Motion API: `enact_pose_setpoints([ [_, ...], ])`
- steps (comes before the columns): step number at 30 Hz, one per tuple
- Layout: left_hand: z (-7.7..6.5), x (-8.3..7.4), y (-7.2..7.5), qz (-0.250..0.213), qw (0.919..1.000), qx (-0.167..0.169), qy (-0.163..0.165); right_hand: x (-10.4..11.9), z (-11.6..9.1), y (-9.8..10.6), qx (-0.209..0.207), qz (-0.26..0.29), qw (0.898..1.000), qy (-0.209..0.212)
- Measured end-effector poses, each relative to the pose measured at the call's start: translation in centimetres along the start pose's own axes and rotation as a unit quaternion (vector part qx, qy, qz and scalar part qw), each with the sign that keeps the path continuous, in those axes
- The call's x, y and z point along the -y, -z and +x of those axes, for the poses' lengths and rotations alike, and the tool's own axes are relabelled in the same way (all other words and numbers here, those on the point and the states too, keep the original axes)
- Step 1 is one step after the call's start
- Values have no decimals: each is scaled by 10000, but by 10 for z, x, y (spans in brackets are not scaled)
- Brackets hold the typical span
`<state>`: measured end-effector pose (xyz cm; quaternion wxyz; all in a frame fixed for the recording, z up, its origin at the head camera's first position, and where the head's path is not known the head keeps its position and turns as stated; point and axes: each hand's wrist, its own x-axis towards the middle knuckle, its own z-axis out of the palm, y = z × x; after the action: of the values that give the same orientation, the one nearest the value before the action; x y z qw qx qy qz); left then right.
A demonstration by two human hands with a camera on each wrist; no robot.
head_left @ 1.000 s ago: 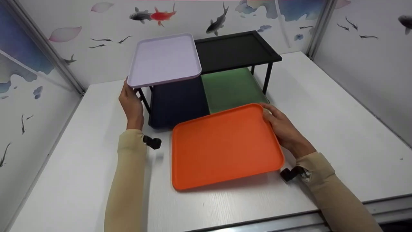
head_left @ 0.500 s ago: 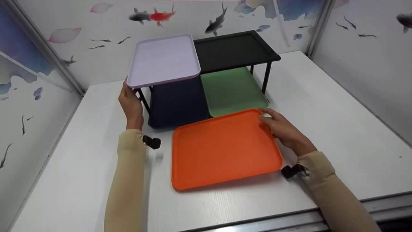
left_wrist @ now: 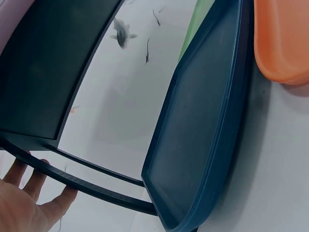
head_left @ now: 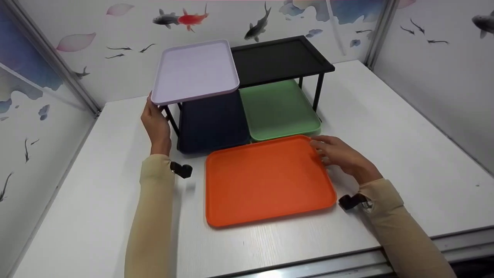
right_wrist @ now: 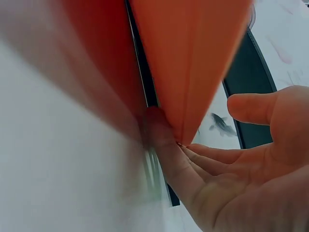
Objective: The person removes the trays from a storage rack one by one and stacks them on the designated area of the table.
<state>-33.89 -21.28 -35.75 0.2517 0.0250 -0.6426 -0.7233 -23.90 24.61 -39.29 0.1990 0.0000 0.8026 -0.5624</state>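
In the head view, an orange tray (head_left: 266, 181) lies low over the white tabletop, nearly flat. My right hand (head_left: 343, 156) is at its right far corner. The right wrist view shows fingers (right_wrist: 176, 162) extended under the tray's edge, with the thumb held away from it. My left hand (head_left: 156, 123) holds the upper part of a slim black leg (left_wrist: 111, 193) of the small black table (head_left: 281, 61), fingers reaching behind it. A lavender tray (head_left: 195, 71) sits on that table's left half, just above this hand.
Beneath the black table, a navy tray (head_left: 214, 123) and a green tray (head_left: 283, 110) lie side by side. White walls with painted fish (head_left: 258, 25) enclose the back and sides of the white tabletop (head_left: 386, 127). A metal rail (head_left: 332, 266) runs along the front.
The orange tray's right side has come down toward the tabletop and slightly nearer. My right thumb has lifted off its rim. The green tray's front edge now shows; my left hand stays put.
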Motion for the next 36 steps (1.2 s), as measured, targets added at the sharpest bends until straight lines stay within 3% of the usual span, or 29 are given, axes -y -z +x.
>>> enact_pose_setpoints([
  [16,2,-2,-8,-94,9999,110,-89,4,-3,6,-216,-13,9997,-76],
  [28,2,-4,-6,-87,9999,43,-86,9,-12,-1,-777,-437,9935,703],
  [36,-3,-1,-2,11,9999,-42,-158,40,-15,-18,-924,80,9889,1163],
])
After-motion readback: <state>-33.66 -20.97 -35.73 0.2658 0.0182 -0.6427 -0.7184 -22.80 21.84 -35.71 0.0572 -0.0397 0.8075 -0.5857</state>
